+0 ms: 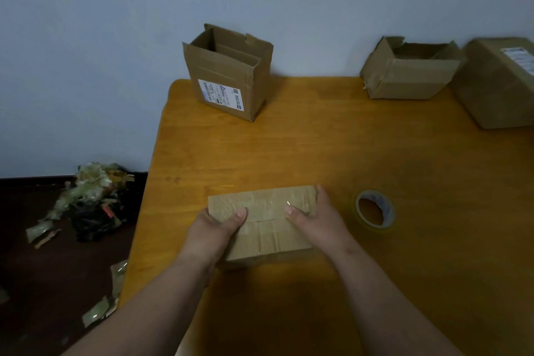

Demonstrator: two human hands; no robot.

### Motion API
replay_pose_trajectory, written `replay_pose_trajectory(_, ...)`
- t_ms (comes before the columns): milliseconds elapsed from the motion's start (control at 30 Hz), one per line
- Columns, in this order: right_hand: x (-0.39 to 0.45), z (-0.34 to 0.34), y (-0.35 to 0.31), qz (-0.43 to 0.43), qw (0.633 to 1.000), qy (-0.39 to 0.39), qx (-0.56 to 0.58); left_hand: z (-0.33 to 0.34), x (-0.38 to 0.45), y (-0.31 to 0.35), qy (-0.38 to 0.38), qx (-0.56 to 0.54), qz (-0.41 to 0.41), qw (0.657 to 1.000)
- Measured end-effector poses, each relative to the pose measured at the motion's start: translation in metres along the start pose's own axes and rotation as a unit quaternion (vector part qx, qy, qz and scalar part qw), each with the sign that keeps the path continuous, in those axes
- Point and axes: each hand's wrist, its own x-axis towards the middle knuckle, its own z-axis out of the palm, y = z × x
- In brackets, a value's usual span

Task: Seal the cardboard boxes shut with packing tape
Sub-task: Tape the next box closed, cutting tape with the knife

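Cardboard-brown taped small box [261, 220] sits near the orange wooden worktop's [318, 147] front edge, apparently sealed, held by left hand [215, 228] and right hand [313, 218], while two open-flapped boxes [228, 72] [410, 69] behind await the clear tape roll [374, 209].

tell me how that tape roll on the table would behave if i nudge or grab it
The tape roll lies flat on the table, so a nudge would probably slide it, not roll it. Its open core suggests it is light and easy to hook. Stood on edge, it would likely roll.
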Motion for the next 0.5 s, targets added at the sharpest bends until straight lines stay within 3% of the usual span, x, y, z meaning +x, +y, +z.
replay_pose_trajectory(167, 0.0, 0.014, -0.002, 0.0, 0.999, 0.029, -0.039, 0.004, 0.002, 0.0, 0.034, 0.029, 0.016, 0.999)
replay_pose_trajectory(300, 0.003, 0.008, 0.004, -0.017, 1.0, 0.019, -0.002, 0.005, 0.003, -0.001, 0.05, 0.046, 0.028, 0.997)
replay_pose_trajectory(400, 0.004, -0.009, 0.012, 0.009, 0.997, -0.03, 0.066, -0.003, 0.0, -0.002, -0.004, 0.013, 0.007, 1.0)
replay_pose_trajectory(500, 0.005, -0.017, 0.013, 0.033, 0.993, -0.061, 0.095, -0.018, -0.004, 0.001, -0.086, -0.087, -0.044, 0.992)
